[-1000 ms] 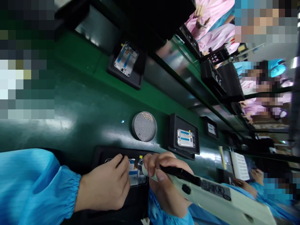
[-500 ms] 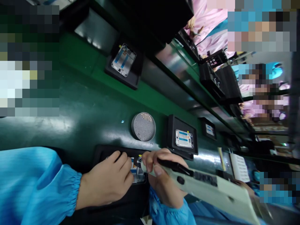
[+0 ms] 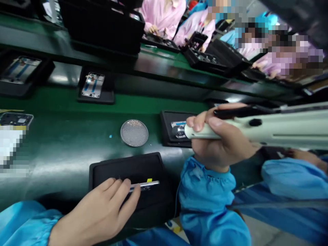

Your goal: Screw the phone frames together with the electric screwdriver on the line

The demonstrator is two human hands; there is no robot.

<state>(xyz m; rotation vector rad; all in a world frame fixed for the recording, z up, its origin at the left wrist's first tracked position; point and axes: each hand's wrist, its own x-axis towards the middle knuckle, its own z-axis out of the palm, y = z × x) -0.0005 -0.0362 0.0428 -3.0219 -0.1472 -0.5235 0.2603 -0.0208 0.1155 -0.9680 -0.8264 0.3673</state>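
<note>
Edgewise, a silver phone frame (image 3: 146,184) with a yellow tab (image 3: 149,180) was pinched by the left hand (image 3: 99,208), fingers (image 3: 132,201) narrowed, while the right hand (image 3: 222,140) gripped a screwdriver (image 3: 297,127).

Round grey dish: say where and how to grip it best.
Best likely the rim of the round grey dish, from above and left: it sits flat with a raised edge, and black rectangular trays flank its right and near sides.

Passage is allowed over the worktop (image 3: 69,133) left of the perforated dish (image 3: 134,135); rightward, it is blocked by the electric screwdriver (image 3: 294,128).
</note>
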